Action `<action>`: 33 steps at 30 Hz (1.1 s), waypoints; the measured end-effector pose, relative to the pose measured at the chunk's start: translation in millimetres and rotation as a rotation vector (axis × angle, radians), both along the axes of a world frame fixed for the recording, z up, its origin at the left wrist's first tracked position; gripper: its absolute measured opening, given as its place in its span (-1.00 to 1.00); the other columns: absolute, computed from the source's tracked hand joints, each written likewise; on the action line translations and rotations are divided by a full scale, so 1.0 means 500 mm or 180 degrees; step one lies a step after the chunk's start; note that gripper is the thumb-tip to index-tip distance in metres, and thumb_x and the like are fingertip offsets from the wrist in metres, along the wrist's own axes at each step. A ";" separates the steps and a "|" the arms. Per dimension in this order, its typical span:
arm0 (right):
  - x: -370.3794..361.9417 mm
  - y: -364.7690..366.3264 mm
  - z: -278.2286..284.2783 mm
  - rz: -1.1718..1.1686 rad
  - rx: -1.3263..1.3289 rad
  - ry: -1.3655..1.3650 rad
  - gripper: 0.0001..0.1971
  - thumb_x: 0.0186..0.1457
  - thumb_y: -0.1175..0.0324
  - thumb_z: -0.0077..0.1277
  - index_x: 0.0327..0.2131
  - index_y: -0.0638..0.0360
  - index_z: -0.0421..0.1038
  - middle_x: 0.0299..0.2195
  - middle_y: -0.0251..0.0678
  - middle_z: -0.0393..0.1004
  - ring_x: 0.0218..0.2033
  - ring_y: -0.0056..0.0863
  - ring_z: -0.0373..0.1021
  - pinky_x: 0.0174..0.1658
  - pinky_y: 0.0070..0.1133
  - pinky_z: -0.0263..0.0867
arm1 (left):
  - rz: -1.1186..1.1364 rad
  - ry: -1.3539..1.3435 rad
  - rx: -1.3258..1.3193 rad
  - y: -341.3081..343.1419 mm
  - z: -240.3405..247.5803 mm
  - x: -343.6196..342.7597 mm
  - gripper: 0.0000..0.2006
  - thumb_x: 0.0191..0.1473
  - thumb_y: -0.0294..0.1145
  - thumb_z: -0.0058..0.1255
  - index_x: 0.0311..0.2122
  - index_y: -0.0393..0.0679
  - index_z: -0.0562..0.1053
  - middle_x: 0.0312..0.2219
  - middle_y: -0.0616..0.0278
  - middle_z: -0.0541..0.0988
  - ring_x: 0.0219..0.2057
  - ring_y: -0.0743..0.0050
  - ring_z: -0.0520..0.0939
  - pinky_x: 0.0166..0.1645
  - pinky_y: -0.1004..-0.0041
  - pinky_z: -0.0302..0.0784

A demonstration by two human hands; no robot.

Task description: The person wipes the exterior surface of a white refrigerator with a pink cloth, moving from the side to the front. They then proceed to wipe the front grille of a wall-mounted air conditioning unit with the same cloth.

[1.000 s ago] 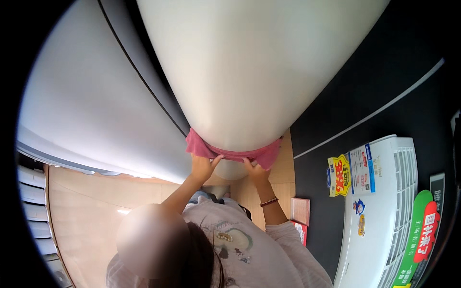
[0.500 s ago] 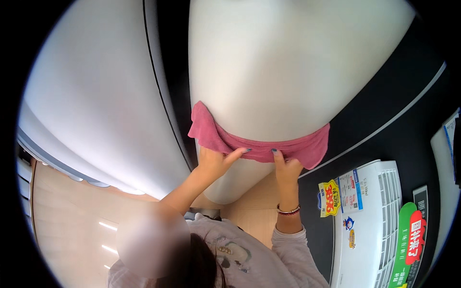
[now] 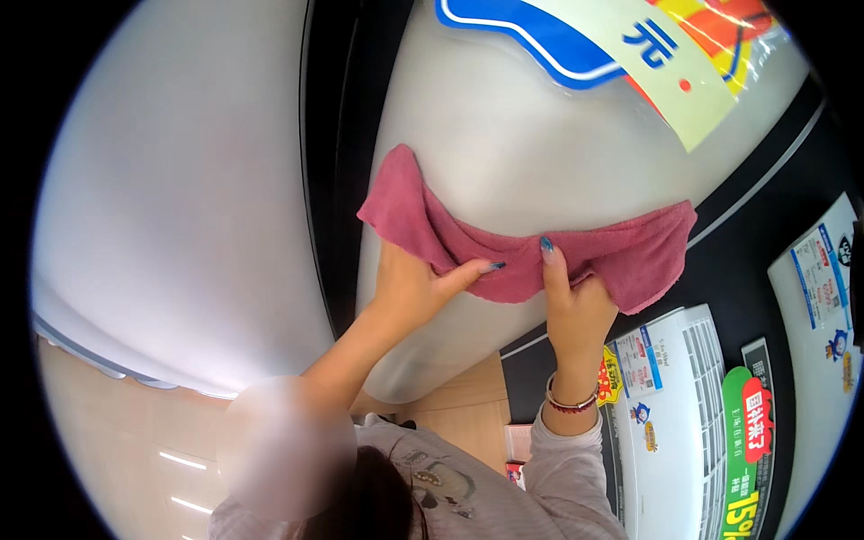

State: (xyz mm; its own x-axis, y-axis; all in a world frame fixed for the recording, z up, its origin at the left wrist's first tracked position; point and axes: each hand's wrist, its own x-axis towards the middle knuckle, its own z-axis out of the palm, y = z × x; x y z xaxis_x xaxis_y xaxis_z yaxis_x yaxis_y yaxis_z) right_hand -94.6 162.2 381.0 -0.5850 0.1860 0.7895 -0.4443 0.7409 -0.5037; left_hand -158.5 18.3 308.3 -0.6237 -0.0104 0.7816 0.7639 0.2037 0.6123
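A pink towel cloth lies spread in a band across the front of a tall white appliance. My left hand presses the cloth's left part against the white surface, thumb stretched out to the right. My right hand holds the cloth's middle, fingers over its lower edge, with a beaded bracelet on the wrist. The hands are close together, and the cloth's right end hangs free past the right hand.
A large blue, yellow and red sticker sits high on the appliance. A second white appliance stands to the left across a dark gap. White slatted units with coloured labels are at the right. A wooden floor lies below.
Both hands have slid the pink cloth up the white front. The cloth now spreads wider, and the coloured sticker has come into view at the top.
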 end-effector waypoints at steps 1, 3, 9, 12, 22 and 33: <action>-0.007 -0.012 0.006 -0.0139 0.0280 0.0175 -0.66 -0.22 0.32 0.15 -0.36 0.33 0.35 -0.41 -0.24 0.40 -0.41 -0.38 0.33 -0.29 -0.54 0.21 | -0.0155 -0.0148 0.0129 -0.008 0.007 -0.001 -0.24 -0.30 -0.22 0.20 -0.01 -0.37 0.10 -0.09 -0.02 0.26 -0.06 0.16 0.29 -0.01 0.33 0.18; -0.019 -0.031 0.014 -0.0441 0.0805 0.0423 -0.64 -0.23 0.28 0.16 -0.36 0.32 0.35 -0.42 -0.23 0.40 -0.42 -0.33 0.32 -0.30 -0.53 0.21 | -0.0447 -0.0296 0.0434 -0.018 0.011 -0.013 -0.24 -0.30 -0.25 0.19 -0.01 -0.37 0.10 -0.08 0.00 0.26 -0.05 0.20 0.30 0.01 0.34 0.18; -0.048 -0.079 0.026 -0.1219 0.1874 0.0435 -0.63 -0.21 0.20 0.15 -0.39 0.31 0.35 -0.47 -0.23 0.37 -0.44 -0.24 0.29 -0.29 -0.44 0.17 | -0.0750 -0.0330 0.1041 -0.034 -0.001 -0.057 -0.32 -0.27 -0.31 0.18 -0.04 -0.38 0.15 -0.15 0.00 0.34 -0.13 0.20 0.38 -0.04 0.37 0.24; -0.054 -0.105 0.045 -0.1108 0.2055 0.0521 -0.67 -0.18 0.21 0.14 -0.48 0.32 0.34 -0.55 -0.25 0.35 -0.47 -0.24 0.28 -0.31 -0.40 0.14 | -0.0834 -0.0396 0.1209 -0.041 -0.007 -0.063 -0.37 -0.23 -0.34 0.13 -0.04 -0.38 0.15 -0.15 0.01 0.35 -0.11 0.22 0.37 -0.03 0.38 0.23; -0.095 -0.183 0.036 -0.1436 0.3510 0.0285 -0.41 -0.29 0.19 0.04 -0.17 0.41 0.25 -0.09 -0.02 0.18 0.04 -0.02 0.01 0.11 -0.09 -0.28 | -0.0899 -0.0832 0.1231 -0.057 -0.088 -0.095 -0.53 -0.11 -0.43 -0.01 -0.06 -0.36 0.19 -0.16 0.01 0.33 -0.12 0.26 0.34 -0.01 0.39 0.19; -0.103 -0.193 -0.126 -0.0583 0.4412 -0.0248 -0.57 -0.18 0.42 -0.15 -0.15 0.41 0.27 -0.14 -0.10 0.31 0.00 -0.25 0.15 0.15 -0.34 -0.14 | -0.0909 -0.0942 0.1200 -0.053 -0.244 -0.080 -0.55 0.01 -0.34 -0.16 0.01 -0.29 0.14 -0.03 0.02 0.23 -0.02 0.23 0.27 0.05 0.38 0.13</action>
